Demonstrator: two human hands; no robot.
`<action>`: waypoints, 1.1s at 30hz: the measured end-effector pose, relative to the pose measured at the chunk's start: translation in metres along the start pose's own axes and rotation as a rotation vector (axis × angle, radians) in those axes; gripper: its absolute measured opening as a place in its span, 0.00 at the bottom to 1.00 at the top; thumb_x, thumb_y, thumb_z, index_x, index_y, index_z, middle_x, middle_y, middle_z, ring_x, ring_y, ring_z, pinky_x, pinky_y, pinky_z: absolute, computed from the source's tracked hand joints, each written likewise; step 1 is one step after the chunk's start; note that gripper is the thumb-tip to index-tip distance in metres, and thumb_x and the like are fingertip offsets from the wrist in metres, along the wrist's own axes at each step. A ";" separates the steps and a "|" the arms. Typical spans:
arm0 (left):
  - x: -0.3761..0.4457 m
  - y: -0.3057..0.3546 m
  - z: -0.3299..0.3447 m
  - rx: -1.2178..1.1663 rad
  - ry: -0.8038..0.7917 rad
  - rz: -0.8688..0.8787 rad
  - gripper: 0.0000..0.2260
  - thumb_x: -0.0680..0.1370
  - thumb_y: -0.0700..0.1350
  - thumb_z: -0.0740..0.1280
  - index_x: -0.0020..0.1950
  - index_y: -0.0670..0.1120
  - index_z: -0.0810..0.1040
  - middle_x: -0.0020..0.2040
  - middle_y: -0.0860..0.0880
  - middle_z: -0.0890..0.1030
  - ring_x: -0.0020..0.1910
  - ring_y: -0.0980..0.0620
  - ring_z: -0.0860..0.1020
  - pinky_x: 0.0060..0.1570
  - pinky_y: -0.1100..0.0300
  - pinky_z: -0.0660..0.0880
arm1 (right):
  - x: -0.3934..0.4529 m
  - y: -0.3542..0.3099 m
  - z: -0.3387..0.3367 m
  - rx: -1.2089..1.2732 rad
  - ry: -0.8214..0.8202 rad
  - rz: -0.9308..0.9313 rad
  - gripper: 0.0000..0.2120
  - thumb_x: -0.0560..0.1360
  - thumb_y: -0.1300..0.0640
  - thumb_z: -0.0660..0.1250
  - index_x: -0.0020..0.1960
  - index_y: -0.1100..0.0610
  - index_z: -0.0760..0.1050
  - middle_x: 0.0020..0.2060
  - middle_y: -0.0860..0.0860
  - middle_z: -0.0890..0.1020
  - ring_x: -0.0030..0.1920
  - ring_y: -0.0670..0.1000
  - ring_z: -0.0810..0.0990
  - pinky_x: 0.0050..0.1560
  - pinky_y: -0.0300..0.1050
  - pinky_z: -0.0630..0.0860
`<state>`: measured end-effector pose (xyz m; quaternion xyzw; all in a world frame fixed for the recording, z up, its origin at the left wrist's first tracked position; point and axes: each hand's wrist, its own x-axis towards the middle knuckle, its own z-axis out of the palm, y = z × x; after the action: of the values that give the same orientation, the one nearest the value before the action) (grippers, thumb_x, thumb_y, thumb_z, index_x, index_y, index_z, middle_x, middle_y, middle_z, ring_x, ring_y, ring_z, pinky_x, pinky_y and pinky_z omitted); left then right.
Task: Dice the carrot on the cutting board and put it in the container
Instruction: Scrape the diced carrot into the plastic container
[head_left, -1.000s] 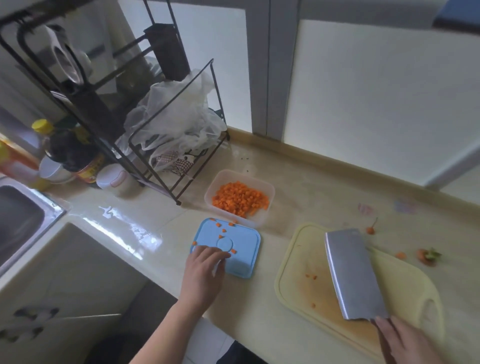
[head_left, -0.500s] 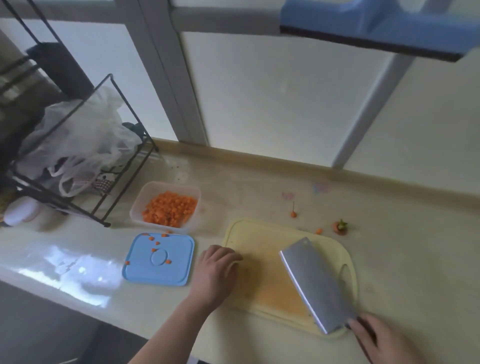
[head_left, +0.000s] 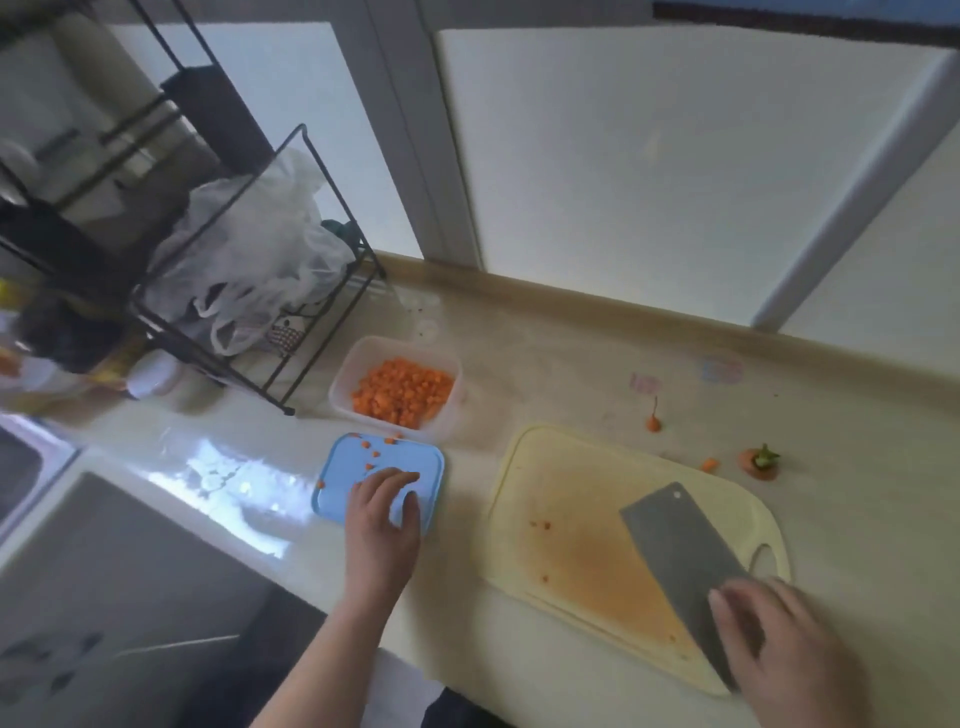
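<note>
The left hand (head_left: 382, 512) has been returned from the yellow plastic cutting board (head_left: 582, 525) to the blue square lid (head_left: 363, 467), fingers relaxed, touching it; dicing appears finished. The right hand's (head_left: 779, 644) hold on the steel cleaver (head_left: 675, 551) cannot be told.

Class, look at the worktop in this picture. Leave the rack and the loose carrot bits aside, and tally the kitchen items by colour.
Blue: 1, the lid
Clear: 1, the container of diced carrot
Yellow: 1, the cutting board
Grey: 1, the cleaver
Total: 4
</note>
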<state>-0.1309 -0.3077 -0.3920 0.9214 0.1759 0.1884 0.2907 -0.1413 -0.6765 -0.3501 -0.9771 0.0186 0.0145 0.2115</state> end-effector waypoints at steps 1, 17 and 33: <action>0.001 -0.011 -0.010 0.011 0.027 -0.067 0.07 0.77 0.36 0.70 0.54 0.42 0.84 0.54 0.47 0.81 0.57 0.46 0.75 0.60 0.49 0.72 | 0.009 -0.025 0.007 0.082 -0.071 -0.073 0.25 0.77 0.37 0.55 0.42 0.54 0.82 0.36 0.48 0.81 0.33 0.53 0.81 0.30 0.44 0.74; 0.073 -0.099 -0.064 0.059 -0.300 -0.462 0.14 0.81 0.38 0.61 0.65 0.43 0.80 0.59 0.47 0.78 0.56 0.49 0.75 0.53 0.64 0.65 | 0.077 -0.249 0.168 0.497 -0.504 0.183 0.06 0.74 0.56 0.70 0.51 0.54 0.77 0.43 0.51 0.85 0.41 0.55 0.85 0.44 0.56 0.83; 0.077 -0.064 -0.100 -0.434 -0.042 -0.550 0.08 0.81 0.41 0.66 0.54 0.51 0.84 0.52 0.57 0.83 0.48 0.67 0.79 0.46 0.66 0.73 | 0.049 -0.257 0.097 0.945 -0.373 0.283 0.10 0.71 0.70 0.73 0.43 0.56 0.78 0.30 0.53 0.81 0.30 0.54 0.83 0.33 0.56 0.83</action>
<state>-0.1231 -0.1782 -0.3360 0.7600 0.3673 0.1172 0.5232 -0.0837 -0.4038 -0.3340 -0.7440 0.1168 0.2066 0.6246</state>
